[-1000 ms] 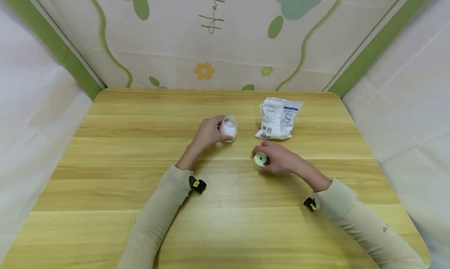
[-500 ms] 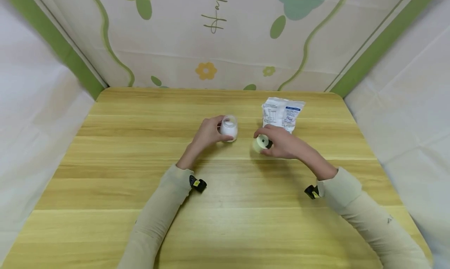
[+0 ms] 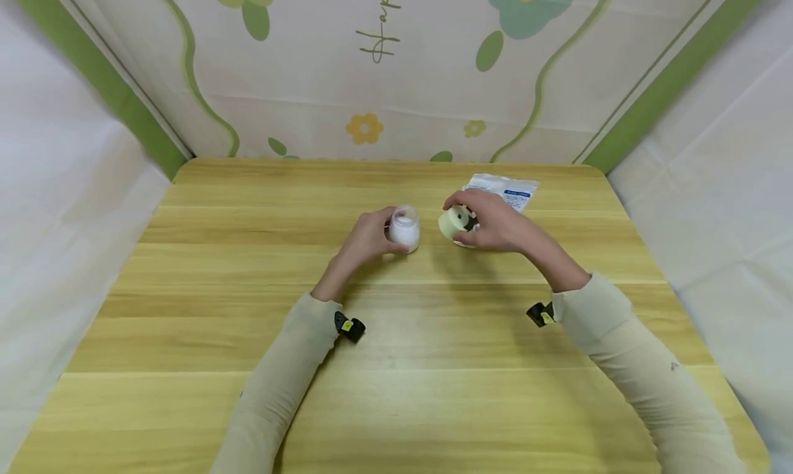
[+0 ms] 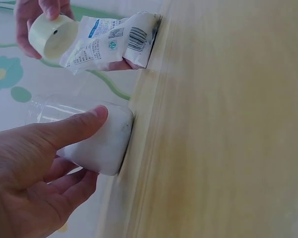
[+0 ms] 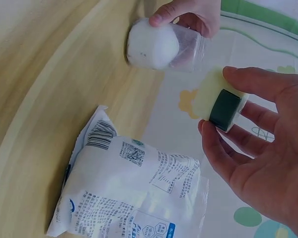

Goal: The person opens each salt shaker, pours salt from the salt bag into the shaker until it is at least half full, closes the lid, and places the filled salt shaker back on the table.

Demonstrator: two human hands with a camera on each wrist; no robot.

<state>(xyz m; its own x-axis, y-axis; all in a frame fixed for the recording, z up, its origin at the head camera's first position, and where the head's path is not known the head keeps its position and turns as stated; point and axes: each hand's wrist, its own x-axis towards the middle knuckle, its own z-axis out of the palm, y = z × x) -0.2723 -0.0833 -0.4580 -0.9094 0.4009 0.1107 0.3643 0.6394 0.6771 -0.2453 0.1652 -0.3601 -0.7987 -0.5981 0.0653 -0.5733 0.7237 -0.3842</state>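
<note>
A clear glass jar (image 3: 405,231), mostly filled with white powder, stands upright and uncapped on the wooden table. My left hand (image 3: 367,237) grips its side, thumb in front, as the left wrist view shows. In my right hand (image 3: 493,224) is a pale cream lid (image 5: 208,94) with a dark green flap, pinched between thumb and fingers. The lid hangs tilted in the air, to the right of the jar and apart from it. Behind the right hand a white printed bag (image 5: 134,173) stands on the table, partly hidden in the head view.
The wooden table (image 3: 396,391) ends at a printed curtain (image 3: 297,68) with flowers along the back. White cloth hangs on the left and right sides. A small black wrist camera (image 3: 350,327) sits on the left cuff, and another on the right.
My right hand has lifted the lid off the tabletop and carried it away from me, up beside the jar's height, now overlapping the bag. The left hand and jar stay put.
</note>
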